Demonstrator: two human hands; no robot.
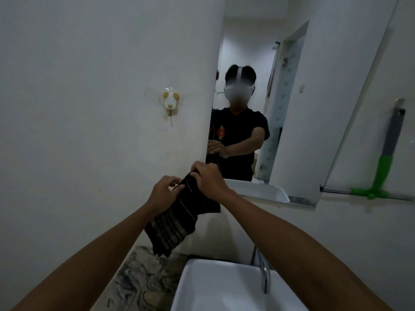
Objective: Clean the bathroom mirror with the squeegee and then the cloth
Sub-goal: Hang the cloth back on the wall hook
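Both hands, left hand and right hand, clench the dark striped cloth above the sink, its long axis hanging near-left, the mirror just beyond, far-right.

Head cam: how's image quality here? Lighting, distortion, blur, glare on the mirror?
Head view: dim, flat light with a grey-green cast; no hard shadows. Wide-angle bending shows, with the mirror edges and wall curving outward. Both hands, left hand and right hand, and the dark striped cloth are fairly sharp. No glare on the mirror; the green squeegee at the right is a bit soft.
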